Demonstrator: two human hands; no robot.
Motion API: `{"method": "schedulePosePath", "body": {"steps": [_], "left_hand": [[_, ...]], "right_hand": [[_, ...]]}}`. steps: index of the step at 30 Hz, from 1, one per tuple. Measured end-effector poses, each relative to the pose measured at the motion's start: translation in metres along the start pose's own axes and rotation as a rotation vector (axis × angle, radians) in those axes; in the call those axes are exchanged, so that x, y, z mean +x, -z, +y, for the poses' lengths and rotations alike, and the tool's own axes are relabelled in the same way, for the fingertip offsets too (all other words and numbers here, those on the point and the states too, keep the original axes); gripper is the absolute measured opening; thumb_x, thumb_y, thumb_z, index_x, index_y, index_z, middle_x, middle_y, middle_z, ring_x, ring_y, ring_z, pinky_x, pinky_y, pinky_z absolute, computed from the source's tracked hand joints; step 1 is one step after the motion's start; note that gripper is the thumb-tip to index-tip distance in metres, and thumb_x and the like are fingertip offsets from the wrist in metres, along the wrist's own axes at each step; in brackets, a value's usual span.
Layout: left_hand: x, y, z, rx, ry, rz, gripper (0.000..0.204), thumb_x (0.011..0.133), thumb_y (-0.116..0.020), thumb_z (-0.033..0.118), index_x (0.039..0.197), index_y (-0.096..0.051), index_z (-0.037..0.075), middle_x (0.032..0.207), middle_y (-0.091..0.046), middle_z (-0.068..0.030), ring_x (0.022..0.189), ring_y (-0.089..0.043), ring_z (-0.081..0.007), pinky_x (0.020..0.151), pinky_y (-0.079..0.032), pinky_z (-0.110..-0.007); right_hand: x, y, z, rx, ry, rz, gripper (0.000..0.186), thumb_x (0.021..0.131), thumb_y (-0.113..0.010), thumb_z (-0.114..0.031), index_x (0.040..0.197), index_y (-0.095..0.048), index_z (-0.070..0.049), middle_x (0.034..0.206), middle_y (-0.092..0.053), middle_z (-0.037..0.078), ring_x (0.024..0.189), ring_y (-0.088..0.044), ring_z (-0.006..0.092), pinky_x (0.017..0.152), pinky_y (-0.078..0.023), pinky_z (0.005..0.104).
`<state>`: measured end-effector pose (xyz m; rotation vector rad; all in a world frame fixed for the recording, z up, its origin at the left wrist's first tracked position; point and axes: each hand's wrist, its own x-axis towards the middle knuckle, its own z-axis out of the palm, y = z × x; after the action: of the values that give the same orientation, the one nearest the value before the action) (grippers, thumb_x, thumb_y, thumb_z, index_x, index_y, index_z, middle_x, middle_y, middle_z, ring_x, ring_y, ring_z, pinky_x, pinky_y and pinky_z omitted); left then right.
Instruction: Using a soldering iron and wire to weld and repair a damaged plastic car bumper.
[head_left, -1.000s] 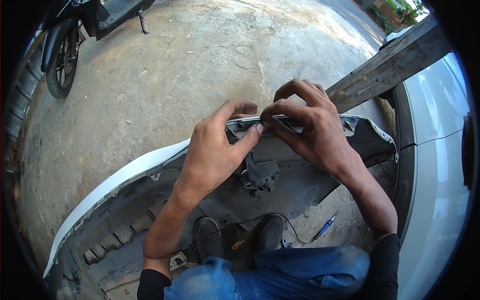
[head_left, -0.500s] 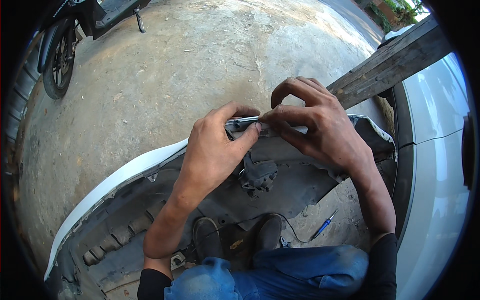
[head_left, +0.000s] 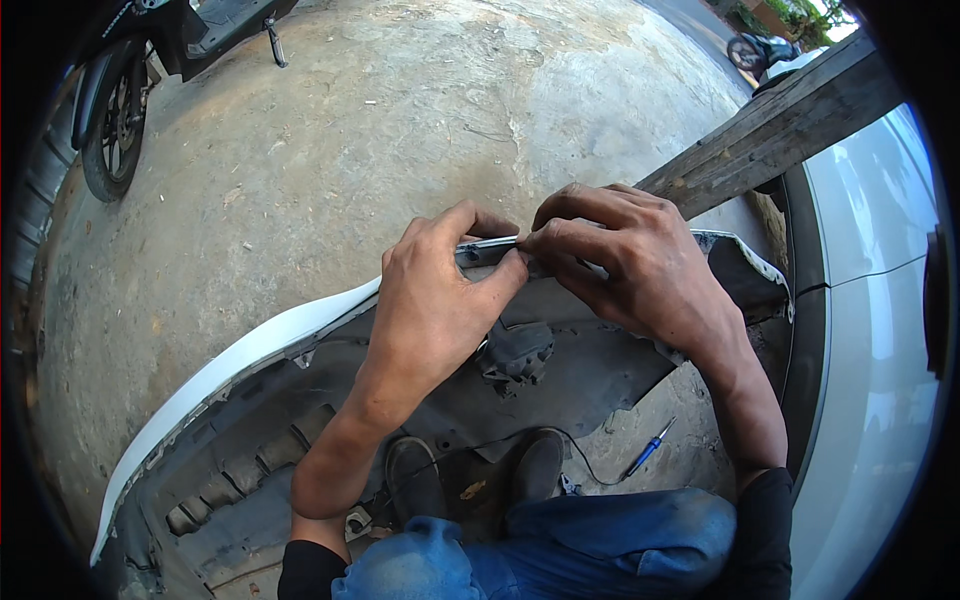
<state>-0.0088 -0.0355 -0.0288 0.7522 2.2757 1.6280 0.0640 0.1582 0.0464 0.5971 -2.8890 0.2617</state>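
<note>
A car bumper (head_left: 255,347), white outside and black inside, lies across in front of me with its hollow side toward me. My left hand (head_left: 430,290) is closed on its upper edge, fingers beyond the rim and thumb on the near side. Beside it, my right hand (head_left: 635,265) pinches at the same edge, its fingertips almost touching my left thumb. Whatever sits between the right fingertips is too small to make out. A dark round lamp-like part (head_left: 517,355) is on the bumper's inner side below my hands.
A blue-handled soldering iron (head_left: 650,450) with a black cord lies on the concrete by my right knee. My shoes (head_left: 540,465) stand inside the bumper's curve. A wooden post (head_left: 780,130) slants at the right, by a pale car (head_left: 880,300). A motorbike (head_left: 115,120) stands far left.
My right hand has lowered slightly, and its raised fingers have come down closer to the edge. The left hand keeps its hold on the bumper.
</note>
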Motion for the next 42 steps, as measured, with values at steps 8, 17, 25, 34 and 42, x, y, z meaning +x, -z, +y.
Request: {"method": "schedulePosePath", "body": {"steps": [8,17,25,34,42], "left_hand": [[-0.002,-0.001,0.002,0.118,-0.064,0.052,0.027,0.089,-0.082,0.017,0.111,-0.076,0.002,0.109,-0.074,-0.0207,0.106,-0.072,-0.0315,0.093,-0.055,-0.043],[0.002,0.001,-0.003,0.048,-0.012,-0.001,0.028,0.090,-0.083,0.017,0.112,-0.077,0.000,0.109,-0.075,-0.0200,0.102,-0.075,-0.0236,0.088,-0.057,-0.037],[-0.004,0.008,-0.006,-0.006,-0.026,-0.043,0.026,0.096,-0.080,0.019,0.116,-0.077,0.003,0.109,-0.074,-0.0163,0.104,-0.073,-0.0221,0.094,-0.055,-0.035],[-0.006,0.000,-0.021,-0.088,-0.136,0.040,0.021,0.100,-0.076,0.015,0.116,-0.074,0.001,0.110,-0.075,-0.0094,0.105,-0.070,-0.0164,0.097,-0.054,-0.033],[-0.008,-0.006,-0.018,-0.084,-0.156,0.103,0.016,0.098,-0.076,0.007,0.113,-0.074,0.003,0.109,-0.076,-0.0068,0.106,-0.069,-0.0154,0.095,-0.054,-0.032]], "right_hand": [[0.000,0.001,-0.006,-0.089,0.021,-0.025,0.022,0.092,-0.074,-0.017,0.113,-0.073,-0.009,0.102,-0.068,0.008,0.090,-0.071,0.0307,0.084,-0.058,0.0437],[-0.004,-0.003,-0.009,-0.105,0.027,0.041,0.024,0.091,-0.074,-0.014,0.115,-0.073,-0.009,0.102,-0.068,0.009,0.090,-0.071,0.0317,0.083,-0.058,0.0438],[-0.016,-0.007,-0.006,0.175,-0.098,0.104,0.024,0.088,-0.078,-0.008,0.112,-0.081,-0.009,0.107,-0.071,0.009,0.096,-0.073,0.0320,0.083,-0.059,0.0448],[-0.021,-0.010,-0.008,0.191,-0.138,0.135,0.036,0.088,-0.076,-0.006,0.123,-0.081,-0.013,0.115,-0.072,0.011,0.099,-0.073,0.0332,0.090,-0.058,0.0458],[-0.023,-0.012,-0.007,0.195,-0.132,0.153,0.037,0.088,-0.076,-0.005,0.124,-0.081,-0.014,0.116,-0.072,0.011,0.099,-0.073,0.0327,0.090,-0.058,0.0455]]}}
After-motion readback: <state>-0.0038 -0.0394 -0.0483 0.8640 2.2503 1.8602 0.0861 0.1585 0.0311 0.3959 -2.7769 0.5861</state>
